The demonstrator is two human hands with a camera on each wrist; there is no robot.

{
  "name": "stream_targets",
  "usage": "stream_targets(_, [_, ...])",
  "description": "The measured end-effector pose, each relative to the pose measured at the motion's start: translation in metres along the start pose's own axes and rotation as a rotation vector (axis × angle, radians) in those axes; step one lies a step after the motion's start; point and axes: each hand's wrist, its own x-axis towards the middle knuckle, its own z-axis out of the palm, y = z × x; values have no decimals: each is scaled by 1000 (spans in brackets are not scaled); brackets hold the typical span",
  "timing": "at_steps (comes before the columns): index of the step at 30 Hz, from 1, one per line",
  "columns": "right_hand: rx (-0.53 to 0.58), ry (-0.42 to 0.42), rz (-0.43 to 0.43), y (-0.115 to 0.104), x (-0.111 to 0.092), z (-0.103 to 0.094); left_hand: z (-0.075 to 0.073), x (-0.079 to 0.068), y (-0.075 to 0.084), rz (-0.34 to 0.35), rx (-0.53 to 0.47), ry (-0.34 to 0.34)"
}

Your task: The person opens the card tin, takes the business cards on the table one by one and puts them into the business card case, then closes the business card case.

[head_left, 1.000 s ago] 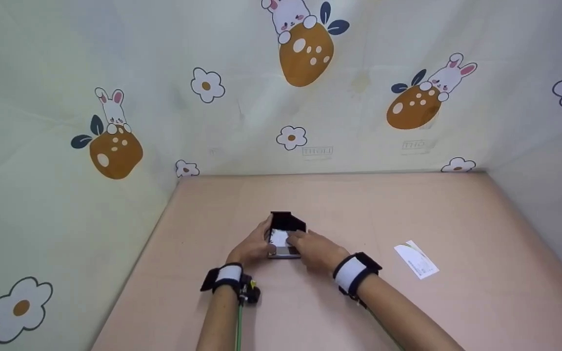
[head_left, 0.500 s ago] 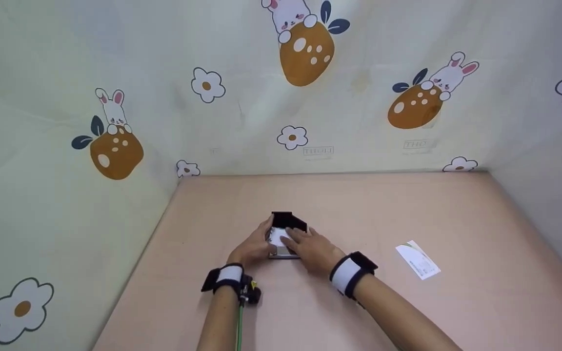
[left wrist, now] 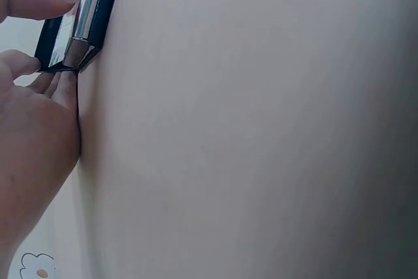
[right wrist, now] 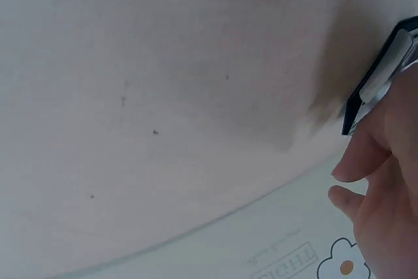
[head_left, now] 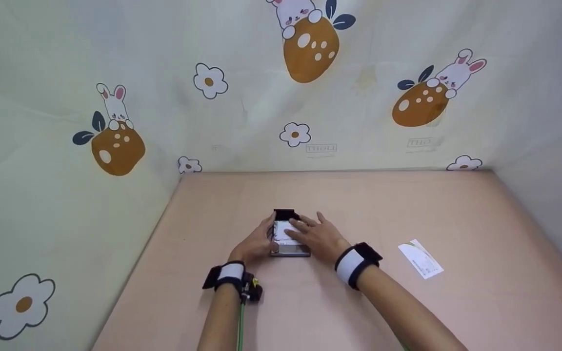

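Observation:
A black card case [head_left: 285, 213] stands with its lid up in the head view, a silvery strip along its near edge. White cards [head_left: 282, 229] with a dark pattern lie inside it. My left hand [head_left: 253, 246] grips the case's left side, thumb over the near corner; in the left wrist view the metal strip [left wrist: 80, 50] shows by that thumb. From the right, my right hand [head_left: 322, 238] lays extended, spread fingers on the cards, covering part of the lid. The right wrist view catches only an edge of the case [right wrist: 386, 66] beyond the hand.
A loose white card [head_left: 421, 258] with a green curve lies on the pink tabletop [head_left: 359, 312] to the right. Patterned cloth walls [head_left: 242, 44] enclose the back and both sides. Straps with small cameras are on both wrists, with green cables.
My right hand has shifted slightly farther over the cards, its fingers more spread, uncovering more of the metal strip. My left hand keeps its grip. The head view has tilted slightly.

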Motion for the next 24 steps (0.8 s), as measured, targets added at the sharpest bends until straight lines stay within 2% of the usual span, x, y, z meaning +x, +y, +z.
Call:
stream_targets(3, [115,38,-5,-2,-4,2,-1,1,1,15,10,4])
stream_targets(5, [153,54,-7,-4,-7,3,-1,1,1,21,10,2])
stream_targets(13, [203,83,-27,-12,-16,6,2,3,-2,46,-103,-22])
stream_targets(24, [335,48,-18,-25,-23,0,0,3,-3,67,-130,-26])
